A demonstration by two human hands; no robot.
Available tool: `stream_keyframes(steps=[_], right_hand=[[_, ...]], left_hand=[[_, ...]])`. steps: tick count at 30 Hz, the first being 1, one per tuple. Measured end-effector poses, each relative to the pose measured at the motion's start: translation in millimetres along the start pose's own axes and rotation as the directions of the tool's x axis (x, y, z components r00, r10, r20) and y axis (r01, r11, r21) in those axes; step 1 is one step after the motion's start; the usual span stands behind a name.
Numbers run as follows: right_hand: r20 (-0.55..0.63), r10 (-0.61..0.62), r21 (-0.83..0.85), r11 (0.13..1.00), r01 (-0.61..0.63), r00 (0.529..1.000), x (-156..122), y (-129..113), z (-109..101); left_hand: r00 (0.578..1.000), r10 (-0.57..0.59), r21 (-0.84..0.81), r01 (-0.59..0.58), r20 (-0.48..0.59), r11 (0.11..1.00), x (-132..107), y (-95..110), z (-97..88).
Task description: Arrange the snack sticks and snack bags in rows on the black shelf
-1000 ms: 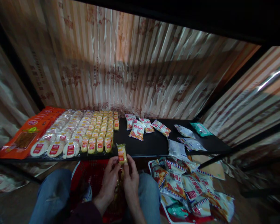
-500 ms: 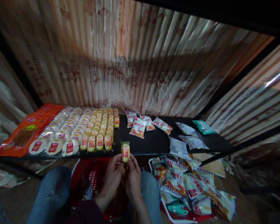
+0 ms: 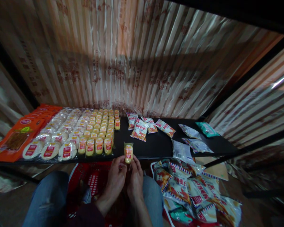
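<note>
Between my fingers, at the shelf's front edge, stands a small yellow snack cake in a clear wrapper with a red label. My left hand is closed on its lower left side. My right hand grips it from the lower right, with the fingertips partly hidden behind the pack. To the left on the black shelf are rows of the same yellow cakes. Beside them lie rows of round white wrapped crackers.
Orange snack bags lie at the shelf's left end. White-and-red snack bags and a teal bag rest farther right. Below are a red basket between my knees and a second basket heaped with snack bags.
The view has shifted slightly, so the shelf's left goods appear farther left and lower. Both hands still hold the snack cake in nearly the same place.
</note>
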State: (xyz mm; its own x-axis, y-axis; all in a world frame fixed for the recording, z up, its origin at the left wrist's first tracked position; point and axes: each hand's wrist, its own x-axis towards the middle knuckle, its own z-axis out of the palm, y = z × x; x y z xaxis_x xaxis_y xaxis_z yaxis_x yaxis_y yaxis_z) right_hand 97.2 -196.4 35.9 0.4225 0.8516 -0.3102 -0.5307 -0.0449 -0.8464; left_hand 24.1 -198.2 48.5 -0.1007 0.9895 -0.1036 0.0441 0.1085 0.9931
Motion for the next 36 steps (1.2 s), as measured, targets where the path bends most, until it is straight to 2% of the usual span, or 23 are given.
stream_keyframes(steps=[6,11,16,22,29,32,36], right_hand=[[0.004,-0.157,-0.279,0.948,0.152,0.988,7,-4,0],[0.086,-0.276,-0.375,0.881,0.288,0.957,9,-3,1],[0.144,-0.32,-0.407,0.843,0.35,0.937,12,3,1],[0.184,-0.408,-0.441,0.779,0.446,0.894,16,4,2],[0.19,-0.507,-0.464,0.708,0.532,0.841,21,5,3],[0.177,-0.515,-0.465,0.708,0.532,0.839,23,5,2],[0.166,-0.513,-0.491,0.697,0.522,0.842,25,5,0]], left_hand=[[0.995,-0.089,-0.111,0.093,0.044,0.989,10,0,9.1],[0.986,-0.161,-0.304,0.165,0.038,0.938,13,13,12.5],[0.971,-0.232,-0.411,0.231,0.048,0.882,16,21,13.2],[0.974,-0.224,-0.44,0.221,0.047,0.87,23,20,16.4],[0.944,-0.327,-0.517,0.301,0.043,0.802,30,19,22.7],[0.939,-0.344,-0.517,0.296,0.003,0.803,32,16,23.4],[0.954,-0.296,-0.511,0.278,0.049,0.813,33,16,24.4]])
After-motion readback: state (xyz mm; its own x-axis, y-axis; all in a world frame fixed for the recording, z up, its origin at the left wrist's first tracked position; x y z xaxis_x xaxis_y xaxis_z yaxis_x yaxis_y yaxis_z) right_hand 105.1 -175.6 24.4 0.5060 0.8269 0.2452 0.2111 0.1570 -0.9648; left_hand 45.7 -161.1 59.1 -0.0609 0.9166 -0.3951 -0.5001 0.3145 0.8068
